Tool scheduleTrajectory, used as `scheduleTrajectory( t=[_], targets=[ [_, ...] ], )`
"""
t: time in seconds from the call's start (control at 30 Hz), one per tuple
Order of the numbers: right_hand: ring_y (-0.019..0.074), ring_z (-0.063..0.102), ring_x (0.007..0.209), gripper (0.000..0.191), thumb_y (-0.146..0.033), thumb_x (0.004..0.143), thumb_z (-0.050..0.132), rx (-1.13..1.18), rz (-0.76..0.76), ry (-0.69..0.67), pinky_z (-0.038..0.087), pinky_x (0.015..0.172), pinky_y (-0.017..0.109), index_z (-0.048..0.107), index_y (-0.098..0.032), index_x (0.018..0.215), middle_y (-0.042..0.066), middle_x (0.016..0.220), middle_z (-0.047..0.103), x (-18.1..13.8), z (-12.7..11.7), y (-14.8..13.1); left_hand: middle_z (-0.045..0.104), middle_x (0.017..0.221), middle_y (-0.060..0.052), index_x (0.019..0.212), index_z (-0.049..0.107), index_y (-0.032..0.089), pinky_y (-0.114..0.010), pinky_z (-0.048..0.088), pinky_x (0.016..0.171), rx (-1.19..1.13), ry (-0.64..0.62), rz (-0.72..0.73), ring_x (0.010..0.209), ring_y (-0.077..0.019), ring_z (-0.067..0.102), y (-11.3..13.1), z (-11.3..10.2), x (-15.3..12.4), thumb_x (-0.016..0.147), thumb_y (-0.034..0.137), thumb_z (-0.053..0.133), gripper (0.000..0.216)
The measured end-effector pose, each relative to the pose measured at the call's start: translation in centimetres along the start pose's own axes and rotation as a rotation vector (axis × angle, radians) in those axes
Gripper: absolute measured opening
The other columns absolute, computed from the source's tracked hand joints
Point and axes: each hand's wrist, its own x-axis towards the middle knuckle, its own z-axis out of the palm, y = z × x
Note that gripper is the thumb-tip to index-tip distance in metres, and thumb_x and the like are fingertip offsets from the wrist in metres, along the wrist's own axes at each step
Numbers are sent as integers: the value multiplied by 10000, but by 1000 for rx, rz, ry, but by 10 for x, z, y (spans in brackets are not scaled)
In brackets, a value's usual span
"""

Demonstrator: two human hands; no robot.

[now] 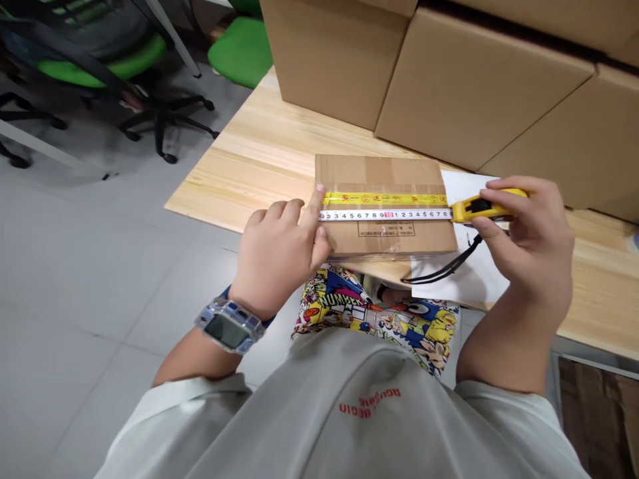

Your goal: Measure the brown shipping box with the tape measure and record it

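Note:
A small cardboard box [384, 238] lies flat near the table's front edge, with a yellow printed tape strip [389, 199] along its top. Across the box runs the white numbered blade of a tape measure [494, 204], just below that strip. My right hand [532, 239] is closed around the tape measure's yellow case, off the box's right edge. From the case hangs a black wrist strap [449, 266]. At the box's left edge my left hand [284, 256] pinches the blade's end between thumb and forefinger; its other fingers curl in.
Large cardboard boxes [479, 93] stand along the back of the wooden table [239, 159]. A white paper sheet [449, 283] lies partly under the small box. Green office chairs [244, 50] stand on the tiled floor at the far left.

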Motion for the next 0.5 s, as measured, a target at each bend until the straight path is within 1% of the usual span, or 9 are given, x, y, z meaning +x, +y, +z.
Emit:
scheduleTrajectory(
  t=[0.03,0.1,0.17,0.23,0.37,0.5],
  targets=[
    [252,675,1181,534,-208,870,769,-1,30,16,602,899,410,707,-428,1353,89,1271,676,-6,-5,5,611,1398,-126,1622,140,321,-539,562,1084,-2,-10,-1,1297,-304,602,0,0,0,933,441,154,700],
    [245,686,1180,497,-243,874,775,8,80,55,612,849,391,723,-452,1322,77,1266,683,-15,-12,14,616,1388,-127,1623,140,307,-538,559,1101,-8,-28,1,1302,-303,603,0,-1,1,934,436,153,701],
    [231,699,1154,467,-266,872,783,29,102,99,616,797,365,737,-466,1291,64,1246,688,-19,-14,18,627,1367,-131,1625,141,289,-534,560,1103,-11,-30,4,1292,-302,611,0,-1,2,935,429,149,704],
    [223,699,1148,469,-265,867,789,55,98,117,617,800,362,738,-466,1287,58,1245,687,-20,-13,19,639,1346,-138,1624,152,272,-535,562,1094,-10,-19,3,1287,-308,616,0,-1,2,935,419,160,705],
    [236,674,1203,497,-243,885,761,86,91,80,617,874,404,712,-471,1324,54,1283,676,-16,-3,17,680,1273,-152,1613,218,246,-493,578,1031,-38,19,6,1235,-298,645,-1,0,3,931,396,215,699],
    [272,680,1173,483,-264,878,768,55,14,101,609,893,436,722,-442,1324,92,1270,697,-13,6,16,705,1209,-143,1603,264,250,-442,582,957,-62,55,26,1154,-270,664,-3,4,4,925,399,224,696]
  ],
)
